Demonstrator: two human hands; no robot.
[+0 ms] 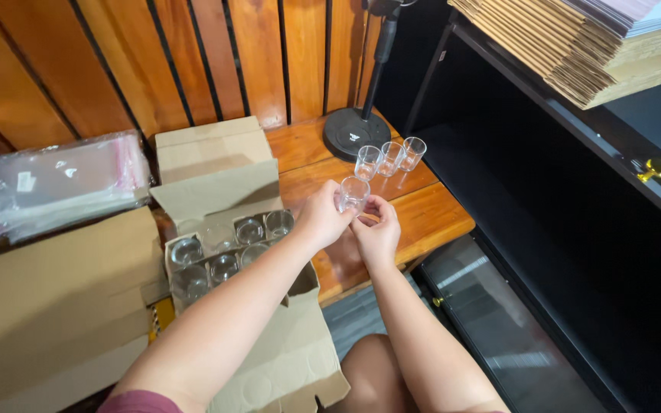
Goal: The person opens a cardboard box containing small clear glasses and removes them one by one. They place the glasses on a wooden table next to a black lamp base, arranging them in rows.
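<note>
Both hands meet over the wooden bench around one small clear glass. The left hand closes its fingers on the glass from the near-left side, and the right hand pinches it from below and the right, so the glass hangs between them, above the bench and clear of its surface. Just beyond it, three more small glasses stand upright in a row, near the round black base of a stand.

To the left sits an open cardboard box with card dividers; several glasses rest in its cells.

Handling this well seems to call for a light, even hold: the glass is smooth and thin-walled, so it would likely slip under a loose pinch and may crack under a hard one. Fingertips on the wall and base, not over the rim, should keep it clean. The standing row is close, so any lowering wants to be straight down with a gap kept, since a nudge could tip a neighbour toward the bench edge.
</note>
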